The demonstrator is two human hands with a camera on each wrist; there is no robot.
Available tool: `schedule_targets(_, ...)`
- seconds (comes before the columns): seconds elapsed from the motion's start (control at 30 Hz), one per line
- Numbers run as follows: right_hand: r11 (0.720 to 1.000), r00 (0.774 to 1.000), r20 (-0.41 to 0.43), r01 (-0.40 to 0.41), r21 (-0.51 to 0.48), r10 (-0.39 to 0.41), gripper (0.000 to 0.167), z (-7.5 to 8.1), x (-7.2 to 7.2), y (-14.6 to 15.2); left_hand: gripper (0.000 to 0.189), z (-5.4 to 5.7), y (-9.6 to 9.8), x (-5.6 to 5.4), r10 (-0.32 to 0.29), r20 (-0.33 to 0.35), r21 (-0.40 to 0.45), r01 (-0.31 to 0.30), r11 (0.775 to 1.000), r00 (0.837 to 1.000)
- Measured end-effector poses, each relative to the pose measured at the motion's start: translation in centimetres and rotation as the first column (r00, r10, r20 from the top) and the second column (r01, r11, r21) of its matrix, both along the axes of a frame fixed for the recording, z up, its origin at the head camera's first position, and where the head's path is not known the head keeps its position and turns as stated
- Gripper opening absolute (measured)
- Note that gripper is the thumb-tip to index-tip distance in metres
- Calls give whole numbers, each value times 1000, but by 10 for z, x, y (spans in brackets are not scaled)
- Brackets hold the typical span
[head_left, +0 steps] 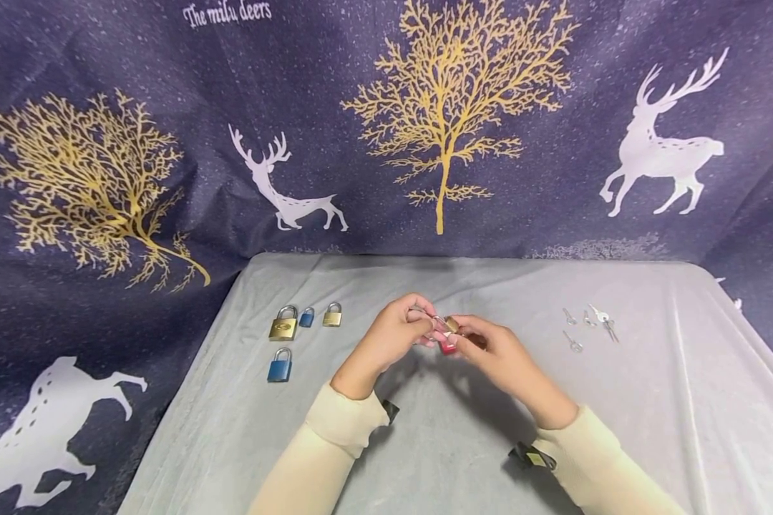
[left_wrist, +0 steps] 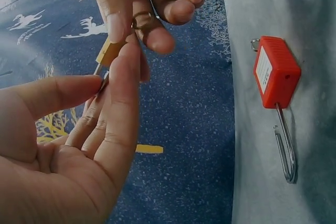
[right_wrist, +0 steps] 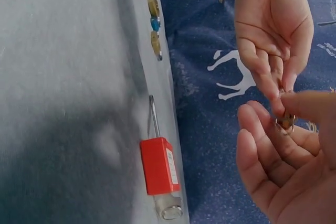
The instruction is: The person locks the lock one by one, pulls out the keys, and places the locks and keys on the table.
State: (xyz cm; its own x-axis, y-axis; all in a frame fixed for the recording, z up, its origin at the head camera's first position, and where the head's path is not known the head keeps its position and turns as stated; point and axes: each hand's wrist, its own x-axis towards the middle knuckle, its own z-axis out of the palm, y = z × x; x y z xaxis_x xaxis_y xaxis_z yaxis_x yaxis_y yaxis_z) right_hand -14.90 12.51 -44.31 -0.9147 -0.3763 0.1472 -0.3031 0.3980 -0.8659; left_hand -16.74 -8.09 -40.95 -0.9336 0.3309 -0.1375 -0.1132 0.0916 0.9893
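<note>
Above the table, both hands meet at a small brass padlock (left_wrist: 108, 52). My right hand (head_left: 499, 354) pinches its body between thumb and fingers, and a thin metal ring (right_wrist: 285, 125) hangs by those fingers. With thumb and index fingertip, my left hand (head_left: 386, 340) pinches the padlock at its shackle end; the fingertips hide most of the shackle. Below the hands a red padlock (left_wrist: 278, 72) lies on the table, its long shackle (left_wrist: 286, 150) swung out of the body at one end. In the head view the hands partly cover it.
On the left lie a large brass padlock (head_left: 283, 328), a small blue one (head_left: 306, 318), a smaller brass one (head_left: 332, 316) and a larger blue one (head_left: 280, 369). Several loose keys (head_left: 602, 316) are spread at the right. A grey cloth (head_left: 618, 429) covers the table; a patterned curtain hangs behind.
</note>
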Motion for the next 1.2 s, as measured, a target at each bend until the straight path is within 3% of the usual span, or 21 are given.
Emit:
schedule_targets(0.3,999,1000,24,1,-37,0,30,-2,0,-3,15,-2,-1,-1,18,-43,13,-17,1000,999)
schedule_targets(0.43,994,997,74,-26,-105,34,35,0,1,-4,16,-3,0,-1,11,-70,-8,-12,1000,997)
schedule_targets(0.73,980,990,127,-42,-192,68,34,-1,3,-4,21,-6,1,3,-63,-134,-112,48,993,989)
schedule_targets(1.2,945,981,151,-66,-322,120,35,-2,4,-7,21,-10,6,5,-34,-231,-210,-16,978,972)
